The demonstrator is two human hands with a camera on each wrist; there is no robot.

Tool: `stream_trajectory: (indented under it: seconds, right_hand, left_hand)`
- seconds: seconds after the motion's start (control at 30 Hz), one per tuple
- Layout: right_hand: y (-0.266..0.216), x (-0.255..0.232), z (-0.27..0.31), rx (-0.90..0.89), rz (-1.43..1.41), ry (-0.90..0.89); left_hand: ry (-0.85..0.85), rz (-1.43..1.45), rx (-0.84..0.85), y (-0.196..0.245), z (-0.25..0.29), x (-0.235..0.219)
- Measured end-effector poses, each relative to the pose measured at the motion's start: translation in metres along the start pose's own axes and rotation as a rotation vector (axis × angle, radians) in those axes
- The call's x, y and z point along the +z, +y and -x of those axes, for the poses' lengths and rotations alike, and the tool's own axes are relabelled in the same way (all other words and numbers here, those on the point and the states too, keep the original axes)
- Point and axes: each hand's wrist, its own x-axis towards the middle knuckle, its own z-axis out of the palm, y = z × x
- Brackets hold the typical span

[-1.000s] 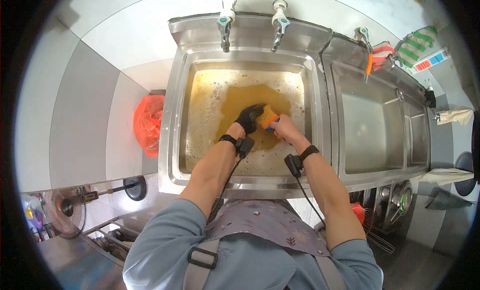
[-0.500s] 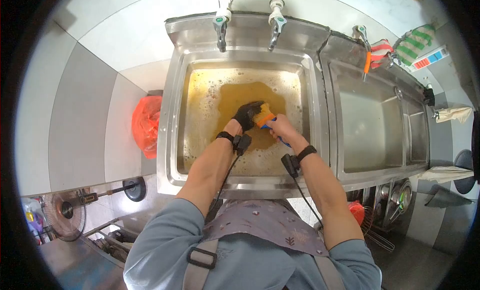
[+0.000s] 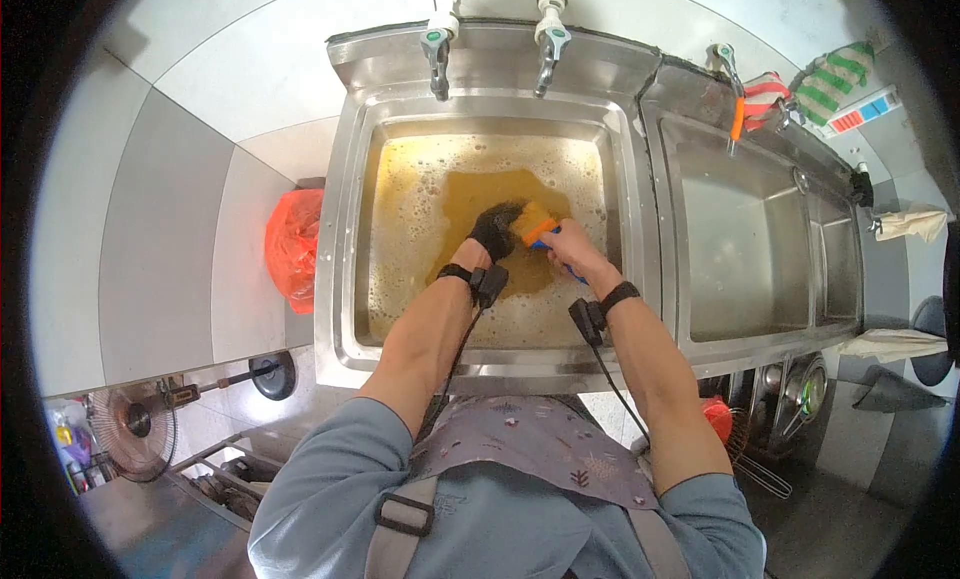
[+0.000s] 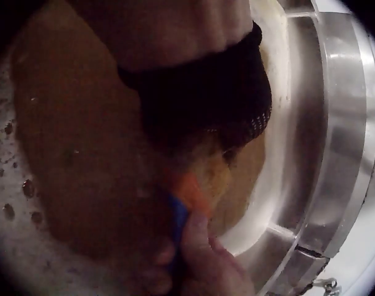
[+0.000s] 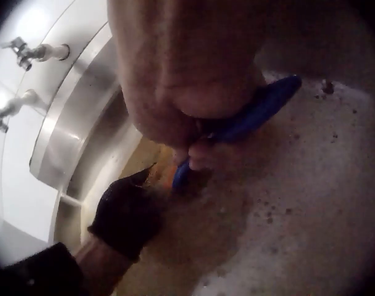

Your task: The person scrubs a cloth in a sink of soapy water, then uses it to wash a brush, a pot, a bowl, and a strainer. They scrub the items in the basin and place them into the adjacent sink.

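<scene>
My left hand (image 3: 495, 231), in a black knit glove, reaches into brownish, soapy water in the large sink basin (image 3: 345, 229). Its fingers are hidden by the murky water and the brush, so I cannot tell whether they hold anything. A brush with an orange head (image 3: 540, 229) and yellowish bristles lies against the glove's fingertip side. My bare right hand (image 3: 575, 251) grips its blue handle (image 5: 261, 114), whose end sticks out past the palm in the right wrist view. In the left wrist view, the right thumb (image 4: 196, 234) presses along the handle close to the orange head.
Two taps (image 3: 437, 54) stand over the basin's back edge. On the right, a second basin (image 3: 745, 259) holds cloudy water, with an orange-tipped tap (image 3: 738, 114) above it. Striped cloths (image 3: 835, 84) hang at the back right. A red plastic bag (image 3: 293, 249) sits left of the sink.
The brush has shifted slightly left and then back right against the gloved left hand. The right hand keeps its grip, and the left hand stays in nearly the same place.
</scene>
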Motion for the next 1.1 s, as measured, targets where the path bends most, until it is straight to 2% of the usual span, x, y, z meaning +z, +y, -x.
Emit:
stream_trajectory:
  seconds: [0.03, 0.07, 0.1, 0.13, 0.17, 0.2, 0.23, 0.27, 0.3, 0.33, 0.4, 0.47, 0.53, 0.57, 0.63, 0.67, 0.7, 0.73, 0.77, 0.8, 0.83, 0.87, 0.9, 0.93, 0.97, 1.0, 1.07, 1.1]
  right_hand:
    - [-0.001, 0.0, 0.002, 0.132, -0.17, -0.054]
    - [-0.002, 0.0, 0.003, 0.131, -0.172, -0.052]
    - [-0.01, 0.001, 0.011, 0.092, -0.06, -0.032]
    - [-0.017, 0.003, 0.017, 0.049, 0.052, -0.01]
    - [-0.016, 0.007, 0.017, 0.047, 0.052, -0.009]
    - [-0.012, 0.012, 0.016, -0.095, 0.298, 0.119]
    - [-0.013, 0.016, 0.018, -0.235, 0.543, 0.245]
    - [-0.014, 0.016, 0.02, -0.234, 0.544, 0.245]
    - [-0.025, 0.012, 0.025, -0.213, 0.525, 0.208]
    - [-0.025, 0.01, 0.026, -0.191, 0.505, 0.169]
    - [-0.01, 0.005, 0.01, -0.156, 0.459, 0.175]
    - [-0.017, 0.0, 0.006, -0.133, 0.414, 0.183]
    - [-0.042, -0.002, 0.031, 0.1, 0.172, 0.194]
    - [-0.041, -0.003, 0.03, 0.101, 0.173, 0.195]
    - [-0.026, -0.001, 0.022, 0.11, 0.084, 0.031]
    - [-0.017, 0.004, 0.016, 0.109, 0.084, 0.032]
    - [0.003, 0.011, 0.005, 0.013, 0.125, 0.068]
    - [0.001, 0.011, 0.008, -0.037, 0.147, 0.087]
    - [-0.001, 0.011, 0.012, -0.087, 0.17, 0.107]
    - [-0.024, 0.006, 0.032, -0.043, 0.008, 0.009]
    - [-0.036, 0.003, 0.045, 0.003, -0.156, -0.087]
    - [-0.035, 0.002, 0.045, 0.003, -0.156, -0.085]
    - [-0.034, 0.001, 0.044, 0.07, -0.293, -0.083]
    - [-0.034, -0.002, 0.04, 0.133, -0.428, -0.082]
    - [-0.028, -0.001, 0.034, 0.134, -0.429, -0.083]
    - [-0.022, -0.001, 0.023, 0.17, -0.461, -0.07]
    - [-0.018, 0.0, 0.021, 0.207, -0.496, -0.056]
    - [-0.02, -0.001, 0.023, 0.199, -0.411, -0.049]
  left_hand:
    - [0.03, 0.102, 0.024, 0.011, 0.007, 0.0]
    - [0.101, 0.306, 0.076, 0.023, 0.01, -0.002]
    - [0.098, 0.308, 0.073, -0.001, 0.005, 0.004]
    - [0.053, 0.259, 0.118, -0.045, -0.009, 0.014]
    - [0.031, 0.234, 0.141, -0.053, -0.015, 0.012]
    - [0.009, 0.209, 0.164, -0.061, -0.021, 0.011]
    - [-0.063, 0.299, -0.252, -0.043, -0.021, 0.004]
    - [-0.134, 0.381, -0.666, -0.023, -0.021, -0.003]
    - [-0.134, 0.382, -0.662, -0.013, -0.017, 0.0]
    - [-0.016, 0.508, -0.521, -0.014, -0.008, 0.01]
    - [0.101, 0.628, -0.375, -0.02, -0.01, 0.032]
    - [0.171, 0.343, -0.145, 0.01, -0.001, 0.021]
    - [0.231, 0.095, -0.01, 0.048, 0.009, 0.008]
    - [0.246, 0.05, 0.007, 0.064, 0.012, 0.003]
    - [0.215, 0.114, -0.148, 0.08, 0.014, -0.002]
    - [0.155, 0.199, -0.345, 0.084, 0.009, -0.006]
    - [0.155, 0.199, -0.344, 0.066, 0.004, -0.003]
    - [0.128, -0.045, -0.383, 0.032, -0.003, 0.008]
    - [0.116, -0.166, -0.399, 0.009, -0.009, 0.014]
    - [0.102, -0.287, -0.416, -0.014, -0.014, 0.021]
    - [0.037, -0.577, -0.304, -0.031, -0.017, 0.027]
    - [-0.026, -0.865, -0.185, -0.038, -0.019, 0.029]
    - [-0.023, -0.866, -0.184, -0.025, -0.011, 0.026]
    - [0.174, -0.638, -0.127, 0.003, 0.003, 0.019]
    - [0.357, -0.405, -0.073, 0.025, 0.014, 0.014]
    - [0.357, -0.407, -0.071, 0.038, 0.013, 0.008]
    - [0.149, -0.455, 0.08, 0.053, 0.008, 0.002]
    - [0.15, -0.455, 0.079, 0.048, 0.006, 0.003]
